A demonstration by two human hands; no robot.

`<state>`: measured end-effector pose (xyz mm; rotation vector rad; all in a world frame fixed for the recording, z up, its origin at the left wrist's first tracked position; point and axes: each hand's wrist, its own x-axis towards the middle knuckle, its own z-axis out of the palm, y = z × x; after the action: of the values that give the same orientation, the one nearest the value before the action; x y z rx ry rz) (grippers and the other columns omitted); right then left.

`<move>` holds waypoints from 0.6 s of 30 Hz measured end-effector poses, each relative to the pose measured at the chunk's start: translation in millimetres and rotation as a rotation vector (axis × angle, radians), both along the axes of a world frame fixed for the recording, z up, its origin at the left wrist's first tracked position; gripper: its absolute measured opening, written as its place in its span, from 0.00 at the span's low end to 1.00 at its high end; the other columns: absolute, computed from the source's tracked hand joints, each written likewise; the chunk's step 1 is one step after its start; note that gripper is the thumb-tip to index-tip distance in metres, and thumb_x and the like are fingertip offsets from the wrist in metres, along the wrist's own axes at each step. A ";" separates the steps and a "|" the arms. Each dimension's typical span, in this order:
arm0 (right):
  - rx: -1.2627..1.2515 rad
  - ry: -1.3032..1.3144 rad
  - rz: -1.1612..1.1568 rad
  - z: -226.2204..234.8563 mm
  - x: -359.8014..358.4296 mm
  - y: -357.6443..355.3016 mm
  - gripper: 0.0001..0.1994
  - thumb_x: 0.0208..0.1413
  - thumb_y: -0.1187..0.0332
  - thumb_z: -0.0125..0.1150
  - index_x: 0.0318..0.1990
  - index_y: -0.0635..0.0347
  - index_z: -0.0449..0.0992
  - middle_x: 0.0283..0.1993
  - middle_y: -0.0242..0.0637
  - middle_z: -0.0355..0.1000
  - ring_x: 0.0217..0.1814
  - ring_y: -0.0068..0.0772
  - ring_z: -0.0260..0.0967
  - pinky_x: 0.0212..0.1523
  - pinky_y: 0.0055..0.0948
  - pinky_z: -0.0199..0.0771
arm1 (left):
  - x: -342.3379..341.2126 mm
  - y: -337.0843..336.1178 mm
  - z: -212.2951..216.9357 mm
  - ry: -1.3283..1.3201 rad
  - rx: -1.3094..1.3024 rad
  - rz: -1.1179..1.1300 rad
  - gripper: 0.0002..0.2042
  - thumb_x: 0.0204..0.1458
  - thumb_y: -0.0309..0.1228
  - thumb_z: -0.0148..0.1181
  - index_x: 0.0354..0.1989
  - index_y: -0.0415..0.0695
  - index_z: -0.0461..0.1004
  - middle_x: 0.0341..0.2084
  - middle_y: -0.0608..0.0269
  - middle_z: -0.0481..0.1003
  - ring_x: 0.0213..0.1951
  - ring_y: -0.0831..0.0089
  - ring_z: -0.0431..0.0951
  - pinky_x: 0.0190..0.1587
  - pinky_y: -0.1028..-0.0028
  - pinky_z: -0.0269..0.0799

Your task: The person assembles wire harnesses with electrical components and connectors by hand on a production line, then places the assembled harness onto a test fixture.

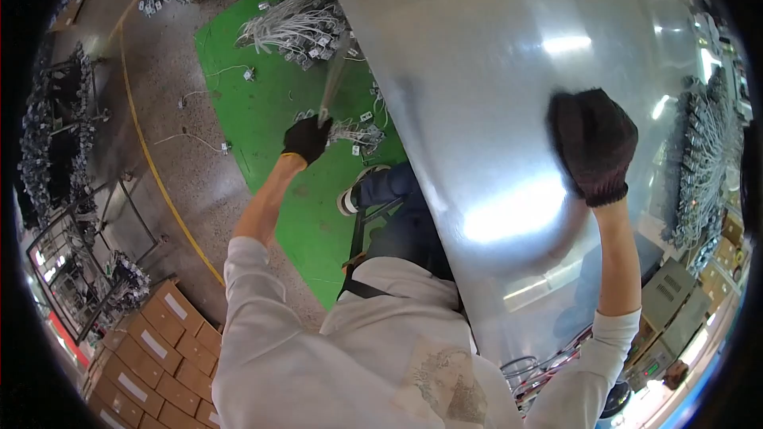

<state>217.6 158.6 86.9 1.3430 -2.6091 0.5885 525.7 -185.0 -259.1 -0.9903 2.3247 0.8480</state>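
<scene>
My left hand (pixel 307 137), in a dark glove with a yellow cuff, is closed on a bundle of pale wires (pixel 335 79). The bundle is smeared by motion and slants up and away from the fist. White connectors on wires (pixel 359 137) show just right of this hand, over the green mat. My right hand (pixel 594 143), also dark-gloved, is curled into a fist above or on the shiny metal tabletop (pixel 477 95). Its fingers face away, so anything inside them is hidden. A dark reflection lies beside it on the metal.
On the green mat (pixel 274 107) lies a big heap of white wires with connectors (pixel 298 24). A few loose wires (pixel 225 147) are scattered nearby. Racks hung with parts (pixel 60 135) stand left, stacked cartons (pixel 163 342) lower left. More wires (pixel 703 159) hang beyond the table's right side.
</scene>
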 end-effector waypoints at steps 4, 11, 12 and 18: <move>-0.074 -0.097 -0.025 -3.2 6.7 -0.1 0.12 0.63 0.65 0.72 0.31 0.59 0.78 0.24 0.45 0.75 0.25 0.50 0.73 0.30 0.42 0.73 | 49.4 -30.0 36.4 0.231 -0.143 0.132 0.25 0.68 0.54 0.61 0.38 0.41 0.84 0.19 0.52 0.80 0.26 0.54 0.84 0.34 0.54 0.75; 0.020 0.117 0.000 -5.9 8.2 2.4 0.14 0.66 0.58 0.69 0.33 0.57 0.79 0.26 0.44 0.75 0.27 0.51 0.74 0.32 0.44 0.74 | 56.1 28.3 273.7 0.589 0.280 0.339 0.22 0.69 0.48 0.65 0.55 0.40 0.82 0.20 0.66 0.79 0.19 0.78 0.77 0.25 0.72 0.70; 0.015 0.116 -0.005 -7.7 11.5 5.8 0.14 0.66 0.58 0.69 0.33 0.57 0.79 0.26 0.44 0.75 0.27 0.51 0.74 0.32 0.44 0.74 | 60.0 31.5 279.7 0.932 0.537 0.211 0.23 0.69 0.47 0.65 0.59 0.39 0.81 0.20 0.65 0.79 0.20 0.77 0.78 0.26 0.73 0.71; -0.064 0.083 -0.008 -7.3 8.8 18.8 0.11 0.64 0.59 0.70 0.35 0.55 0.81 0.29 0.43 0.78 0.32 0.54 0.77 0.35 0.47 0.77 | 76.7 -42.8 141.3 0.402 0.306 0.099 0.16 0.67 0.27 0.55 0.60 0.46 0.79 0.26 0.53 0.83 0.21 0.66 0.82 0.29 0.68 0.77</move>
<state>226.4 177.4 79.6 1.3089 -2.5071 0.5973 602.4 -227.8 -117.9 -0.8686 2.3727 1.5103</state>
